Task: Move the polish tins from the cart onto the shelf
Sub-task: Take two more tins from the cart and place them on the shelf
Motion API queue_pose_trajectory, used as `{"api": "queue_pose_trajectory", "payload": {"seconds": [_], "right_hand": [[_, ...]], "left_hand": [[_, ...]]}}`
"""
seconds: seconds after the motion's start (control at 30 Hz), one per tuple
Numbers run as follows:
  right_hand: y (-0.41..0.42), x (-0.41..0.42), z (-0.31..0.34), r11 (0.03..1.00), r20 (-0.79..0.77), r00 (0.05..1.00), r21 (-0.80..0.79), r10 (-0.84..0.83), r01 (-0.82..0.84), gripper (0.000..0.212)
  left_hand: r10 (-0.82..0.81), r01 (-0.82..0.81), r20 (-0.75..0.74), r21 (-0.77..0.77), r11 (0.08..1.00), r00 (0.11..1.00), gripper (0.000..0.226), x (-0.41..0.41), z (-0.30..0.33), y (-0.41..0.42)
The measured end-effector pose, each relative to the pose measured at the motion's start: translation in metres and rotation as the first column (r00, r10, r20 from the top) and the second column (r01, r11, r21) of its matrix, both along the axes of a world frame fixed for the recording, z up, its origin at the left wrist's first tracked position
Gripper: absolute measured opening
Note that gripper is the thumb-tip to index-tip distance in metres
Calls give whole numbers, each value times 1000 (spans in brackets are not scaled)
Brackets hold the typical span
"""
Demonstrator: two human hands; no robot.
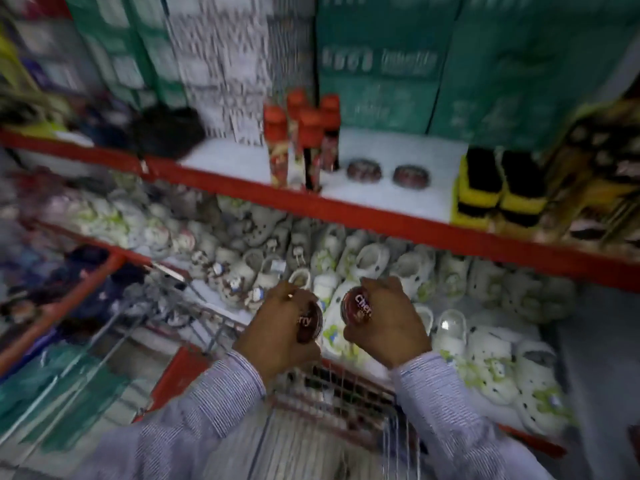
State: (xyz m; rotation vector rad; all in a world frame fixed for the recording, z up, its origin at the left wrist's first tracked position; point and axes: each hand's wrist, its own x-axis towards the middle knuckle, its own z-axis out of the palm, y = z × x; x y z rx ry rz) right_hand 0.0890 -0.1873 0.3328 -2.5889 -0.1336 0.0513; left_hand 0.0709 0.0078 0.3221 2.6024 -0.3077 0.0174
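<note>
- Shelf [377, 150], red-edged, runs across from 9 to 3 o'clock; two polish tins [364, 170] already lie flat on it at 12
- Cart [194, 362] sits at 7 o'clock
- Left hand [277, 332] and right hand [386, 322] each clasp a tin [356, 308] by its rim, above the cart
- Tins look light, rigid, slick; gripping the edge seems safest

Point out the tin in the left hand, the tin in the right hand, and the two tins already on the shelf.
Left-hand tin [309, 323], head view: visible lid face.
Right-hand tin [356, 305], head view: lettered lid.
Left shelf tin [364, 170], head view: lid centre.
Right shelf tin [411, 175], head view: lid centre.
</note>
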Motion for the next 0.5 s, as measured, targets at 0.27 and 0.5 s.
{"api": "queue_pose_trajectory", "payload": {"seconds": [0.27, 0.5], "right_hand": [[-38, 44, 106, 996, 256, 963, 47, -88, 78, 82], [-52, 102, 125, 981, 215, 960, 108, -180, 160, 62]], "left_hand": [[-42, 72, 268, -104, 992, 962, 80, 57, 121, -30], [-84, 143, 261, -217, 966, 962, 69, 126, 152, -71]]}}
